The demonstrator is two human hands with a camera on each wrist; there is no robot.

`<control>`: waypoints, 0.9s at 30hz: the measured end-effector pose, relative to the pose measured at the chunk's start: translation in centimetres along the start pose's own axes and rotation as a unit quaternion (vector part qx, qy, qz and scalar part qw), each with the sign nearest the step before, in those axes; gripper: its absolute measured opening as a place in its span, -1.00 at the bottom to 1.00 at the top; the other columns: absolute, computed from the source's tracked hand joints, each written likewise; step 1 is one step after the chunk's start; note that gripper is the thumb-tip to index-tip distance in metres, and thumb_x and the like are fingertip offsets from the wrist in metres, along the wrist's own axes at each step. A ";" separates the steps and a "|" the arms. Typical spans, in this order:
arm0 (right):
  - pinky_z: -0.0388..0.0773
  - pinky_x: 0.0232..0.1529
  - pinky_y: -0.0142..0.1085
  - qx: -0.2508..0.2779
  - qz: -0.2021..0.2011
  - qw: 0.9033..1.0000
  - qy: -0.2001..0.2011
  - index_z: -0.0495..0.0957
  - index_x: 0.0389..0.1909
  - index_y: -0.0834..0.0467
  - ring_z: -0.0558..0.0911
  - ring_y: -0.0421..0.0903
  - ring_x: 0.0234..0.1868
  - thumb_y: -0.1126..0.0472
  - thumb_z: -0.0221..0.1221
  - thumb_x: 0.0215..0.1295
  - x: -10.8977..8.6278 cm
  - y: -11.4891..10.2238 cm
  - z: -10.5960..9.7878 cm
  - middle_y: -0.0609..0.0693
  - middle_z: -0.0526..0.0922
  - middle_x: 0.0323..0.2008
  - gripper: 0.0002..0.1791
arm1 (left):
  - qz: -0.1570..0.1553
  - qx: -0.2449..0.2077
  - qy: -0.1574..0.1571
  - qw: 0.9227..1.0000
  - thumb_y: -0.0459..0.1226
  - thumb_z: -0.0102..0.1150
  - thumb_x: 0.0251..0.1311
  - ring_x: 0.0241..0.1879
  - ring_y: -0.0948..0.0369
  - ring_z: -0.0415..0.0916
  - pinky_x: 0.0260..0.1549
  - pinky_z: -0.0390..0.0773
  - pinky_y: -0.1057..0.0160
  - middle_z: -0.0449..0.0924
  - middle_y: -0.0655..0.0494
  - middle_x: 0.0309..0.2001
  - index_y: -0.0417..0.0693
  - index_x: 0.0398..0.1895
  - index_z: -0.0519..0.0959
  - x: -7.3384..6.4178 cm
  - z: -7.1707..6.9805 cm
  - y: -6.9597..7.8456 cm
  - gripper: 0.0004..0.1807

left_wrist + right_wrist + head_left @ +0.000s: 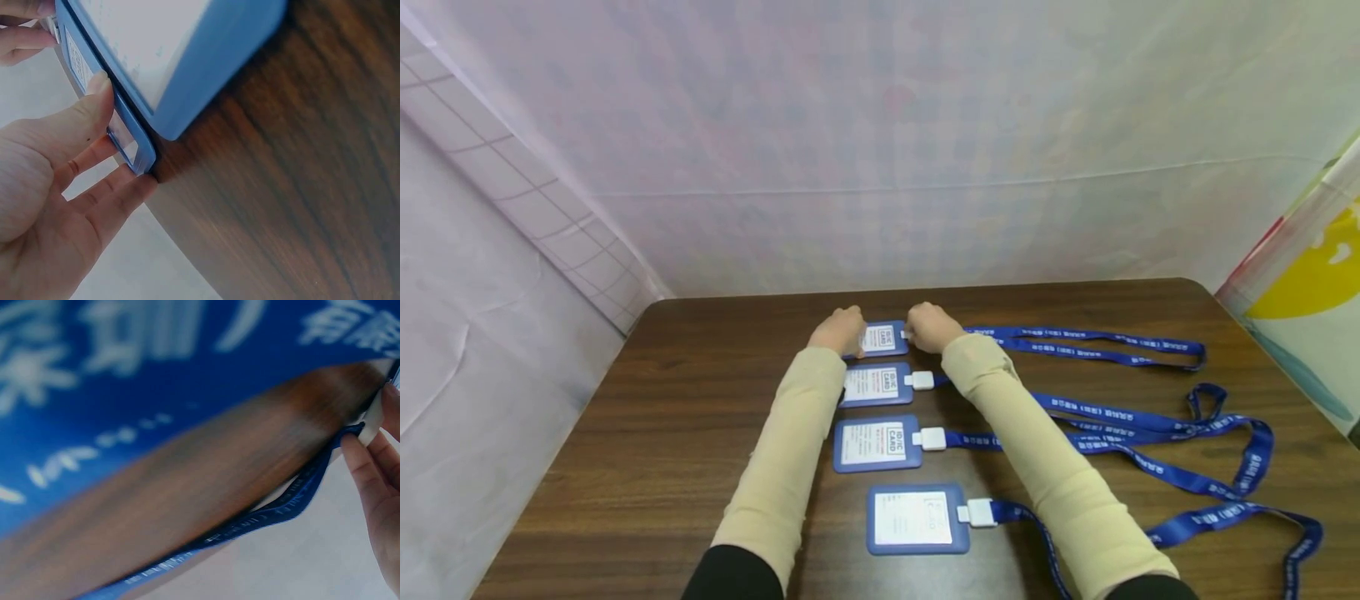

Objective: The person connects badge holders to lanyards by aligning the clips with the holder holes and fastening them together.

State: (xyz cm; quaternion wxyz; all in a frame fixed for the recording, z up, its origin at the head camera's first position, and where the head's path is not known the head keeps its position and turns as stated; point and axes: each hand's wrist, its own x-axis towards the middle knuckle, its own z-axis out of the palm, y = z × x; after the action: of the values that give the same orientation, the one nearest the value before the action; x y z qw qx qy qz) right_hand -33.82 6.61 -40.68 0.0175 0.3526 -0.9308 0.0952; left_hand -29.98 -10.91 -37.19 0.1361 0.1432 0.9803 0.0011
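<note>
At the table's far side lies the farthest blue ID card holder (887, 338), with a white card under its clear window. My left hand (840, 331) grips its left end, thumb on the near edge and fingers along the far edge in the left wrist view. My right hand (932, 327) pinches the white clip (373, 417) where the holder joins its blue lanyard (1097, 335). In the head view that hand hides most of the clip. The lanyard stretches to the right in a long, narrow loop with white lettering.
Nearer to me, three more blue card holders lie in a column: the second (874, 385), the third (877, 444) and the nearest (917, 519). Their lanyards (1206, 485) run right, loosely bent and overlapping. The brown wooden table (647, 467) meets a pale curtain (880, 217) behind.
</note>
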 end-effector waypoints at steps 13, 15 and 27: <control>0.50 -0.10 -0.17 -0.012 -0.014 1.000 -0.020 0.64 -0.22 0.24 0.56 0.04 -0.22 0.31 0.21 0.07 -0.6 0.3 -0.4 0.12 0.61 -0.31 -0.78 | 0.001 -0.063 0.009 0.998 -0.23 0.36 -0.07 -0.13 0.05 0.42 -0.02 0.43 0.15 0.45 -0.09 -0.15 -0.26 -0.18 0.56 0.6 0.0 -0.6 -0.61; 0.49 -0.08 -0.16 -0.018 -0.013 0.999 -0.024 0.62 -0.16 0.25 0.56 0.06 -0.19 0.30 0.22 0.06 -0.8 0.4 -0.6 0.13 0.61 -0.27 -0.72 | 0.001 -0.083 0.004 0.997 -0.23 0.36 -0.06 -0.07 0.04 0.40 0.03 0.39 0.15 0.46 -0.12 -0.07 -0.28 -0.08 0.54 0.6 -0.2 -0.9 -0.54; 0.51 -0.17 -0.15 -0.001 -0.004 1.000 -0.005 0.61 -0.32 0.27 0.56 0.04 -0.26 0.22 0.28 0.03 -2.6 1.0 -2.9 0.10 0.60 -0.34 -0.78 | 0.019 -0.177 0.078 0.981 -0.24 0.11 0.18 -0.17 0.04 0.48 -0.12 0.47 0.12 0.56 -0.12 -0.18 -0.27 -0.16 0.55 -1.2 -0.4 -3.0 -0.73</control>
State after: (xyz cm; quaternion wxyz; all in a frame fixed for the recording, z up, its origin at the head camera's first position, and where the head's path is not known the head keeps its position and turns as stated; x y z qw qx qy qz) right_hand -32.62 9.59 -38.28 0.0135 0.3564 -0.9297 0.0921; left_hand -29.80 -14.14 -36.56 0.0823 0.1347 0.9694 0.1880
